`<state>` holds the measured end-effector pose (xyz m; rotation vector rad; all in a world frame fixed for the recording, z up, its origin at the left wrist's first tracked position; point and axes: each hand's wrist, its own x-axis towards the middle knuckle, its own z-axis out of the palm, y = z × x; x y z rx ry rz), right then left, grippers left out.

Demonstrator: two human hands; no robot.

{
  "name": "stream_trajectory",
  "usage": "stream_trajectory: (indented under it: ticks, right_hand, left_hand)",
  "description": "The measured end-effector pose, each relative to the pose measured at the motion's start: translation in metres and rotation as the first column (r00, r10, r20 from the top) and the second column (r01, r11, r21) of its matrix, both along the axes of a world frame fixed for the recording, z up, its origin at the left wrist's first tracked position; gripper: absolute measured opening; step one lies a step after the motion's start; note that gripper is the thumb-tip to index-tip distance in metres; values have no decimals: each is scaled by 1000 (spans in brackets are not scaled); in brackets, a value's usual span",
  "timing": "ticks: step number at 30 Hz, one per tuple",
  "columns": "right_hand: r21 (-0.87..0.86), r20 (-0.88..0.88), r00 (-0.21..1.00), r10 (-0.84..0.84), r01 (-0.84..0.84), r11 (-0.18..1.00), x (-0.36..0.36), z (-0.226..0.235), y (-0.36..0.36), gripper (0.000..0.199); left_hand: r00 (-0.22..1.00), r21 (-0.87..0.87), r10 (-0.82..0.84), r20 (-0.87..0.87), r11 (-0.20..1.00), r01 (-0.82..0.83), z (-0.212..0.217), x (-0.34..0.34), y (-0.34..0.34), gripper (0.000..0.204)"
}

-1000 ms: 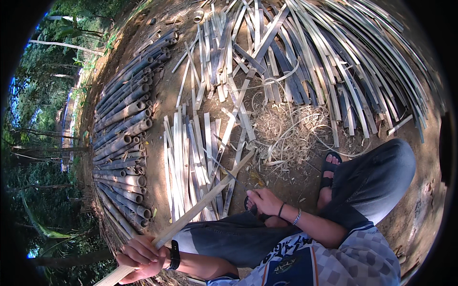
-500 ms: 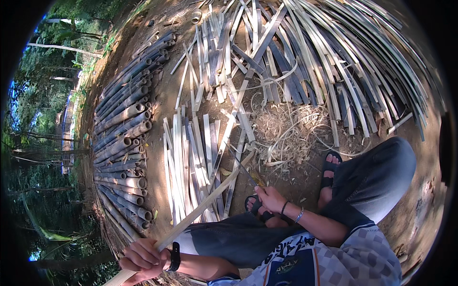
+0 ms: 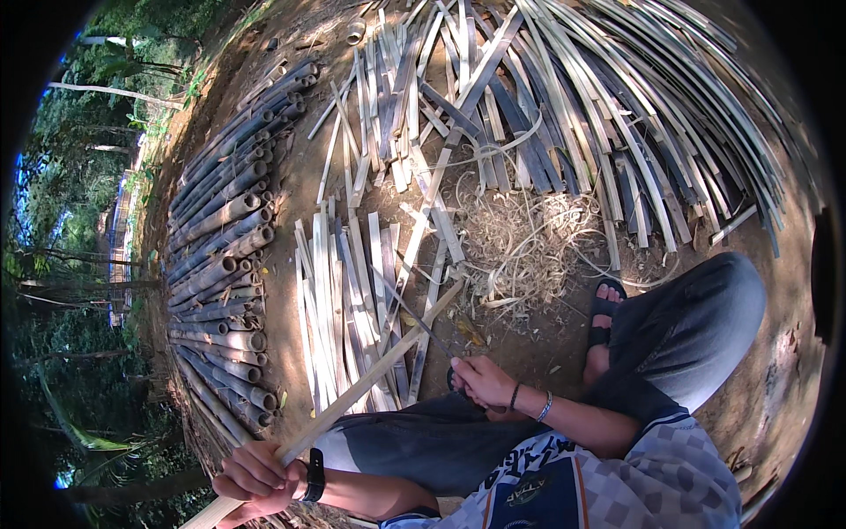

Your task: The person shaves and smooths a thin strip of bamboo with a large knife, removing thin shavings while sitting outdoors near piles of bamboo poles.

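Observation:
My left hand (image 3: 254,480), at the lower left, is wrapped round a long pale bamboo strip (image 3: 357,390). The strip slants up and right, away from me, over my thigh. In my right hand (image 3: 485,383) is a knife (image 3: 418,319) with a long, thin dark blade. Its handle is mostly hidden inside my fist. The blade points up and left and crosses the strip near its far part; whether the edge touches the strip I cannot tell.
Split bamboo strips (image 3: 330,309) lie ahead on the dirt, with a larger fanned pile (image 3: 617,132) at the far right. Curled shavings (image 3: 529,247) heap between them. Round bamboo poles (image 3: 220,282) are stacked at the left. My sandalled foot (image 3: 604,317) rests near the shavings.
My right hand has drawn the knife left and back toward my body. The left hand and the strip have shifted slightly to the left.

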<state>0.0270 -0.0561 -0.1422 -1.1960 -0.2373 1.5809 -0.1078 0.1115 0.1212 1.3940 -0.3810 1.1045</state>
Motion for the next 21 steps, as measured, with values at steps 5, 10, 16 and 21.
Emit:
stream_trajectory:
  ticks: [5,10,16,21]
  right_hand:
    - [223,268,963,-22,-40,974,0,1,1,57]
    - [180,366,931,4,-75,981,-5,16,-1,55]
    - [342,457,890,-9,-166,925,-6,54,-5,49]
    - [351,469,881,-62,-121,929,-5,46,-8,49]
  left_hand:
    - [1000,-21,6,21,1000,-6,0,0,0,58]
    - [998,-31,-18,52,999,20,2,4,-4,57]
    - [1000,-18,11,14,1000,-11,0,4,-1,57]
    - [1000,-16,22,18,1000,-22,0,7,-4,57]
